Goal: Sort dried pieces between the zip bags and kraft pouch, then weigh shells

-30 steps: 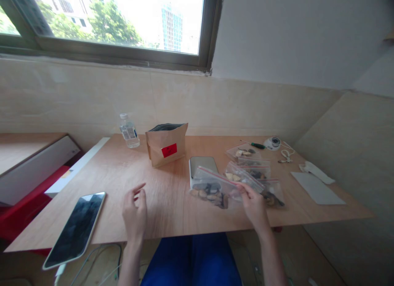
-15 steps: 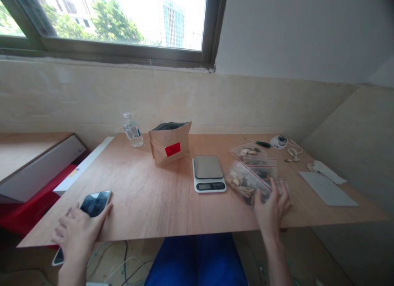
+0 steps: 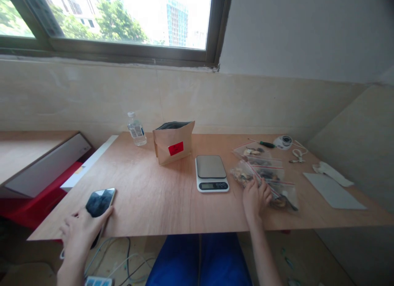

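Observation:
My left hand (image 3: 83,229) is over the near left corner of the table, thumb and fingers around the lower part of a dark-screened smartphone (image 3: 100,202). A second dark edge shows under this hand; what it belongs to is unclear. On the right, my right hand (image 3: 256,196) has its fingers closed on the near side of a clear zip bag (image 3: 241,173) of pale and dark dried pieces. More zip bags lie around it: one with dark contents (image 3: 271,172), one behind (image 3: 254,149) and one at the near right (image 3: 285,195). A white kitchen scale (image 3: 211,171) is left of them, its plate bare.
A brown paper pouch (image 3: 174,144) with a red label stands open behind the scale. Left of it is a water bottle (image 3: 137,130). A green-handled screwdriver (image 3: 267,144), a white dome camera (image 3: 283,142) with cable and white paper (image 3: 334,190) lie at right.
My right hand has moved left, from the near right bag onto the bag beside the scale. The near right bag is now uncovered. My left hand stays at the smartphone; the view shifted slightly.

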The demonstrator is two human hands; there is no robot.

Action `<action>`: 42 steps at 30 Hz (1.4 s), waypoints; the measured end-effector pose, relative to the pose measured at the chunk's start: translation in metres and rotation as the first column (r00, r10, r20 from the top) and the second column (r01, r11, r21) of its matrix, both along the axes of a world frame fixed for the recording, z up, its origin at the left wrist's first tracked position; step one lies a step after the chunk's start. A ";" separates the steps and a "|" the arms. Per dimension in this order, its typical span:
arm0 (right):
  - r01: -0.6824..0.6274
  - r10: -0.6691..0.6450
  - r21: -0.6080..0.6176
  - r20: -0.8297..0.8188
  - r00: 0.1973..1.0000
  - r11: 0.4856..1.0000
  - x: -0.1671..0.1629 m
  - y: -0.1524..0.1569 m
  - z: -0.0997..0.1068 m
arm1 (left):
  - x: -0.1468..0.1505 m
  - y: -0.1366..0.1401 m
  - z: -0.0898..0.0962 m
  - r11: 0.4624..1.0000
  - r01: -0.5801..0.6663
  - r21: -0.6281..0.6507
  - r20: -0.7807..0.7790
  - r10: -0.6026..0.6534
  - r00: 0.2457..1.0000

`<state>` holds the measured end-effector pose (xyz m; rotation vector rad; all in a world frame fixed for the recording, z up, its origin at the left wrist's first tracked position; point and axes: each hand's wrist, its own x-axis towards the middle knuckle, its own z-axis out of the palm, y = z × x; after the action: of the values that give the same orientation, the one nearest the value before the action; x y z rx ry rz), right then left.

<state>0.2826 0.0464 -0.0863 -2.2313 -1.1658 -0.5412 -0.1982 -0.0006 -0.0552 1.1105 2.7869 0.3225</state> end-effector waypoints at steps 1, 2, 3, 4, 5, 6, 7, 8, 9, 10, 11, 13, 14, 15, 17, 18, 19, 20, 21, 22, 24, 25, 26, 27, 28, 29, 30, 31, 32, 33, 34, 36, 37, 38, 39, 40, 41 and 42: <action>0.016 -0.016 0.000 0.001 1.000 1.000 -0.001 0.002 0.001 | 0.002 -0.001 0.000 1.000 0.012 0.017 0.000 -0.013 1.000; 0.027 -0.027 0.002 0.003 1.000 1.000 -0.002 0.003 0.001 | 0.006 -0.001 0.001 0.999 0.014 0.038 -0.003 -0.014 1.000; 0.032 -0.032 0.005 0.007 0.999 0.999 -0.003 0.003 0.000 | 0.011 -0.001 0.002 0.998 0.026 0.061 -0.007 -0.026 1.000; 0.031 -0.031 0.008 0.012 0.999 1.000 -0.003 0.003 0.000 | 0.017 -0.001 0.004 0.996 0.040 0.083 -0.013 -0.039 0.999; 0.025 -0.026 0.011 0.016 1.000 1.000 -0.003 0.003 -0.001 | 0.025 0.000 0.005 0.994 0.045 0.102 -0.024 -0.043 0.999; 0.017 -0.017 0.014 0.020 1.000 1.000 -0.002 0.002 -0.002 | 0.033 0.000 0.006 0.990 0.083 0.111 -0.031 -0.080 0.996; 0.006 -0.007 0.016 0.024 1.000 1.000 -0.001 0.002 -0.003 | 0.041 0.001 0.007 0.987 0.112 0.118 -0.039 -0.108 0.993; -0.005 0.004 0.017 0.027 1.000 1.000 0.000 0.001 -0.003 | 0.049 0.001 0.008 0.982 0.146 0.118 -0.045 -0.142 0.989; -0.015 0.014 0.017 0.029 0.999 1.000 0.000 0.000 -0.004 | 0.057 0.002 0.008 0.979 0.165 0.118 -0.052 -0.160 0.986; -0.025 0.024 0.019 0.031 0.999 1.000 0.001 -0.001 -0.004 | 0.064 0.001 0.009 0.979 0.171 0.113 -0.058 -0.165 0.985; -0.035 0.034 0.023 0.031 0.999 0.999 0.002 -0.001 -0.005 | 0.069 0.001 0.010 0.980 0.171 0.106 -0.060 -0.165 0.984; -0.049 0.048 0.039 0.030 0.998 0.998 0.003 -0.002 -0.005 | 0.077 -0.001 0.010 0.983 0.165 0.081 -0.049 -0.162 0.986; -0.052 0.051 0.049 0.029 0.998 0.997 0.004 -0.002 -0.006 | 0.079 -0.002 0.010 0.983 0.168 0.070 -0.036 -0.166 0.985; -0.054 0.053 0.057 0.028 0.998 0.997 0.004 -0.002 -0.006 | 0.080 -0.003 0.010 0.982 0.176 0.061 -0.019 -0.175 0.984; -0.055 0.054 0.061 0.029 0.998 0.997 0.004 -0.002 -0.006 | 0.077 -0.005 0.008 0.979 0.194 0.064 0.021 -0.195 0.981; -0.055 0.054 0.058 0.030 0.998 0.997 0.005 -0.002 -0.007 | 0.074 -0.005 0.007 0.979 0.191 0.074 0.042 -0.195 0.980; -0.054 0.052 0.055 0.032 0.998 0.997 0.005 -0.002 -0.007 | 0.070 -0.005 0.004 0.980 0.183 0.084 0.067 -0.188 0.980; -0.053 0.051 0.054 0.033 0.998 0.997 0.005 -0.001 -0.007 | 0.065 -0.005 0.002 0.981 0.172 0.093 0.097 -0.181 0.979; -0.052 0.051 0.054 0.035 0.998 0.997 0.005 -0.001 -0.007 | 0.059 -0.005 -0.001 0.980 0.169 0.102 0.129 -0.181 0.975; -0.053 0.051 0.056 0.036 0.998 0.997 0.005 -0.001 -0.007 | 0.054 -0.006 -0.004 0.978 0.173 0.113 0.161 -0.190 0.968; -0.060 0.058 0.060 0.039 0.998 0.996 0.005 -0.001 -0.007 | 0.046 -0.006 -0.008 0.966 0.217 0.140 0.208 -0.243 0.948; -0.063 0.060 0.061 0.039 0.997 0.996 0.005 -0.001 -0.007 | 0.043 -0.007 -0.010 0.960 0.239 0.146 0.216 -0.267 0.939; -0.063 0.061 0.063 0.039 0.997 0.996 0.005 -0.001 -0.007 | 0.043 -0.008 -0.010 0.957 0.254 0.140 0.214 -0.280 0.936; -0.062 0.060 0.065 0.038 0.997 0.996 0.005 -0.001 -0.006 | 0.044 -0.008 -0.010 0.958 0.259 0.123 0.203 -0.280 0.938; -0.060 0.058 0.067 0.036 0.998 0.996 0.005 -0.001 -0.006 | 0.046 -0.009 -0.009 0.961 0.258 0.097 0.183 -0.272 0.945; -0.058 0.056 0.069 0.034 0.998 0.996 0.004 -0.001 -0.006 | 0.049 -0.010 -0.008 0.965 0.254 0.072 0.159 -0.262 0.952; -0.057 0.055 0.071 0.032 0.998 0.996 0.004 -0.001 -0.005 | 0.052 -0.011 -0.007 0.967 0.250 0.053 0.131 -0.255 0.958; -0.057 0.055 0.073 0.030 0.998 0.996 0.004 -0.001 -0.005 | 0.055 -0.011 -0.005 0.968 0.249 0.041 0.106 -0.252 0.962; -0.058 0.056 0.073 0.027 0.998 0.996 0.004 -0.002 -0.005 | 0.057 -0.012 -0.004 0.968 0.251 0.033 0.087 -0.253 0.964; -0.058 0.057 0.073 0.024 0.998 0.996 0.004 -0.002 -0.005 | 0.058 -0.012 -0.002 0.967 0.253 0.027 0.076 -0.254 0.964; -0.059 0.058 0.073 0.022 0.998 0.996 0.004 -0.002 -0.005 | 0.059 -0.012 -0.001 0.966 0.257 0.022 0.071 -0.258 0.964; -0.061 0.061 0.073 0.015 0.998 0.995 0.004 -0.002 -0.006 | 0.059 -0.010 0.001 0.963 0.270 0.016 0.077 -0.270 0.960; -0.063 0.063 0.075 0.009 0.998 0.995 0.004 -0.002 -0.006 | 0.058 -0.009 0.002 0.960 0.278 0.019 0.085 -0.279 0.957; -0.068 0.068 0.078 0.001 0.998 0.995 0.004 -0.002 -0.006 | 0.057 -0.007 0.003 0.958 0.286 0.023 0.091 -0.287 0.954; -0.072 0.073 0.082 -0.010 0.997 0.994 0.004 -0.002 -0.006 | 0.057 -0.005 0.004 0.957 0.288 0.027 0.096 -0.289 0.953; -0.078 0.080 0.088 -0.024 0.996 0.993 0.004 -0.002 -0.006 | 0.056 -0.002 0.004 0.958 0.285 0.030 0.097 -0.286 0.953; -0.081 0.086 0.095 -0.041 0.995 0.992 0.004 -0.002 -0.006 | 0.055 0.000 0.005 0.960 0.279 0.030 0.095 -0.280 0.955; -0.085 0.092 0.102 -0.059 0.994 0.991 0.004 -0.002 -0.005 | 0.053 0.003 0.005 0.961 0.276 0.029 0.091 -0.277 0.956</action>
<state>0.2863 0.0448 -0.0917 -2.0868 -1.1732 -0.4784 -0.1450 0.0020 -0.0499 1.4271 2.5075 0.3561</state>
